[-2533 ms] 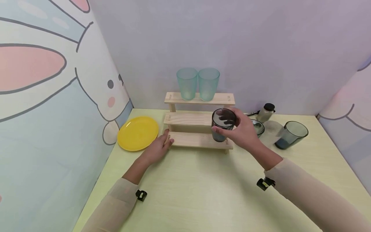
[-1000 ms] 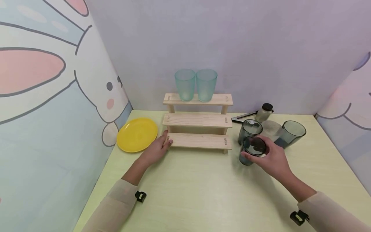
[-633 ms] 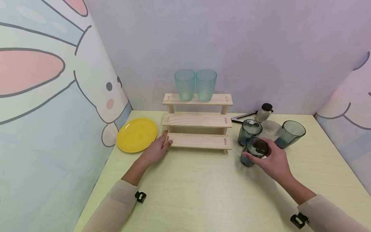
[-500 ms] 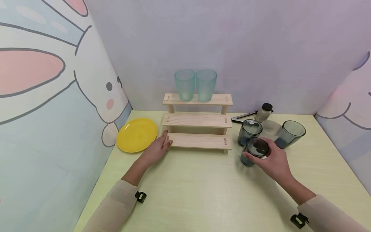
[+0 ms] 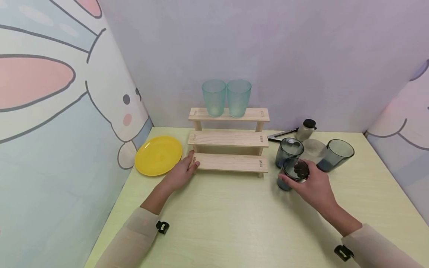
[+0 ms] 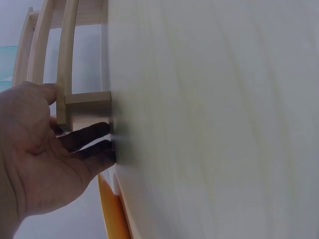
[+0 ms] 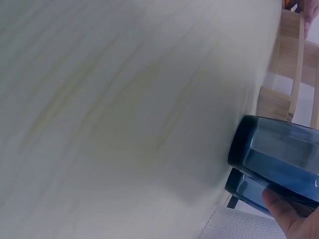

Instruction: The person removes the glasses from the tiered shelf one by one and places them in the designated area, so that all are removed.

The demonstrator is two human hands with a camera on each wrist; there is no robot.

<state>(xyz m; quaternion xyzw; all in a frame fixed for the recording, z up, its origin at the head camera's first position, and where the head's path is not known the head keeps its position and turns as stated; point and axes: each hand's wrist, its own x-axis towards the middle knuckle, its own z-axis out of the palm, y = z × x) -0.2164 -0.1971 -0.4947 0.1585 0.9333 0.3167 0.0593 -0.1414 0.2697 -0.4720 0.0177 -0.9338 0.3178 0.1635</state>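
My left hand [image 5: 181,173] grips the left end of the lowest board of a three-step wooden rack [image 5: 231,162]; in the left wrist view its thumb and fingers lie around the board's end. My right hand [image 5: 316,186] holds a smoky grey-blue drinking glass [image 5: 285,182] by its sides, thumb toward the left. This glass is upright, its base [image 7: 241,142] at or just above the table in the right wrist view. Close behind it stands a second grey glass [image 5: 289,149]. Two frosted teal glasses [image 5: 214,98] stand side by side on the top board.
A yellow plate [image 5: 158,156] lies left of the rack. At the right are a tilted grey glass [image 5: 336,154], a whitish round textured piece [image 5: 314,147], a small black-capped jar [image 5: 305,130] and a slim black-and-metal tool [image 5: 281,134]. Walls border the back and sides.
My right hand has carried the grey glass from over the rack's lowest board rightward and down to the front of the second grey glass. Lately it has barely moved. My left hand stays put.
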